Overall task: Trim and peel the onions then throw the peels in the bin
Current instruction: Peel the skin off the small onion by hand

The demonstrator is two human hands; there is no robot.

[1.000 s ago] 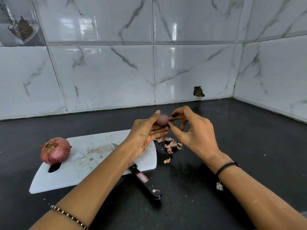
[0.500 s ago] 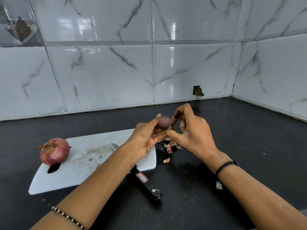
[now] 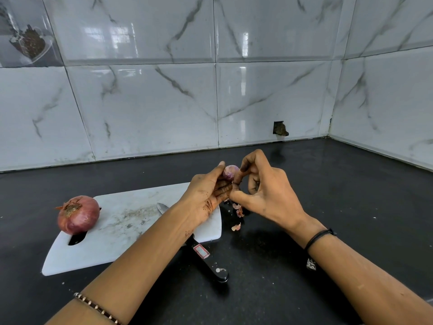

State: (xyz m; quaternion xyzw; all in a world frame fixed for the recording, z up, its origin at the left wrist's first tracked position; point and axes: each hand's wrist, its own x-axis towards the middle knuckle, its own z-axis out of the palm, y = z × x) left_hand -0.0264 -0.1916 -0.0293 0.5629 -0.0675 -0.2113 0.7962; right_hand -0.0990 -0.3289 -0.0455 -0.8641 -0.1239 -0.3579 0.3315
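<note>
A person is holding a small onion (image 3: 230,172) in both hands above the black table (image 3: 351,184).
The left hand (image 3: 206,195) is clamping its grip round it while the right hand (image 3: 267,195) is pinching it; 1 unpeeled onion (image 3: 79,214) is sitting on the cutting board (image 3: 131,231).

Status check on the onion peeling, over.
Left hand holds small onion; right hand pinches its skin. Big onion unpeeled on cutting board. Peels on counter, knife idle. Nothing in the way.

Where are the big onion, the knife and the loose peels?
big onion (image 3: 79,215), head view, middle of its skin.
knife (image 3: 210,265), head view, black handle.
peels (image 3: 236,227), head view, nearest loose scrap.
</note>
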